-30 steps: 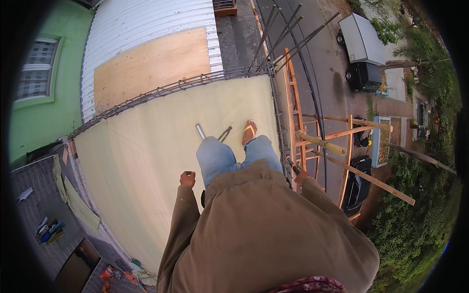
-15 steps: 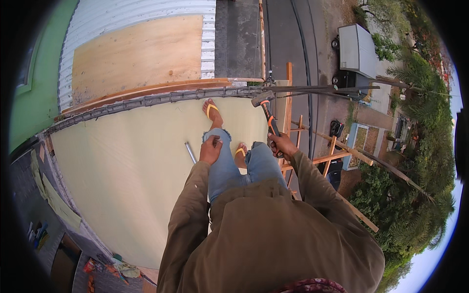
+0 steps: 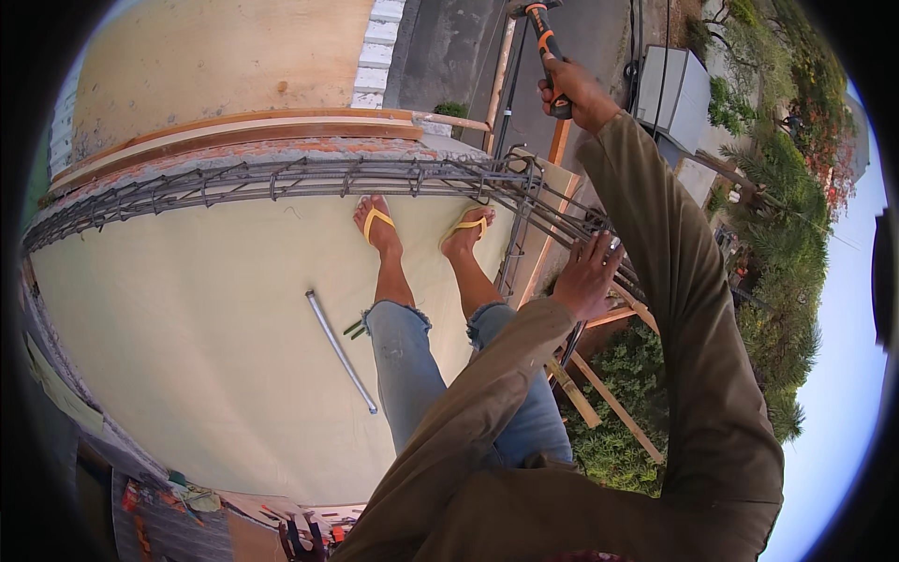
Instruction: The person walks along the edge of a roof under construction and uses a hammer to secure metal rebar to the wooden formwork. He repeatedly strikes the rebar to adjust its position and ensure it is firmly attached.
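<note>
My right hand [image 3: 579, 94] grips a hammer [image 3: 547, 49] by its black and orange handle, raised at the upper right with the metal head at the picture's top edge. Across from my body, my left hand [image 3: 588, 276] reaches over to the right, at the protruding ends of the steel rebar [image 3: 552, 214] beside the roof edge. Its fingers are close together around a small pale spot at their tips, too small to name. A rebar cage [image 3: 309, 176] runs along the far edge, just beyond my feet in yellow flip-flops.
A pale sheet deck [image 3: 206, 309] lies underfoot, bearing a metal tube [image 3: 342, 354] and short green pieces [image 3: 354, 328]. Timber props [image 3: 618, 403] stand outside the right edge, high above a street with a parked truck [image 3: 672, 94]. Cables [image 3: 663, 84] hang past. Tools lie at the lower left.
My right hand has lifted the hammer up and away. My left hand has moved from my knee to the rebar ends at the right. The view has turned, and both feet now show.
</note>
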Available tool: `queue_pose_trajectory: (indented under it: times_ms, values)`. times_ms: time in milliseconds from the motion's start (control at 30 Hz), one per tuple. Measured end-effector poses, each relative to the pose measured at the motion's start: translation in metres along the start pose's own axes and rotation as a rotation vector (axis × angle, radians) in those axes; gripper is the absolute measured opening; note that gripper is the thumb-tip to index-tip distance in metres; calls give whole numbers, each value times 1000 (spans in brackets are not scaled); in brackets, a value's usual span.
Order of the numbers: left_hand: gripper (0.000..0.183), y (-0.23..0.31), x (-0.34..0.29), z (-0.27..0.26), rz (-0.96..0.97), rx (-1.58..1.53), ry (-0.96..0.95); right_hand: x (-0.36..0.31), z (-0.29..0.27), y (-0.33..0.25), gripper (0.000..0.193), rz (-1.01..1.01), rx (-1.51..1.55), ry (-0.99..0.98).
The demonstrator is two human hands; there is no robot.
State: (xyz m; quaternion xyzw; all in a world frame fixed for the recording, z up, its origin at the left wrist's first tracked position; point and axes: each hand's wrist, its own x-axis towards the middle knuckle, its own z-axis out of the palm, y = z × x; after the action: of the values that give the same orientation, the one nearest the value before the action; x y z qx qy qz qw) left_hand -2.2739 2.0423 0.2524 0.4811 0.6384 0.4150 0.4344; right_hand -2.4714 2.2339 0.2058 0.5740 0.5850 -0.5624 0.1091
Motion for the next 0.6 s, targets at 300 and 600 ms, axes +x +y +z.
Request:
queue_pose_trajectory:
  times_ms: [300,600]
  values:
    - [40,-49,18,52,208,-359,331,192,-62,20,25,-126,-87,98]
    - [32,-51,22,60,190,-421,309,239,-87,179,46,-290,-682,307]
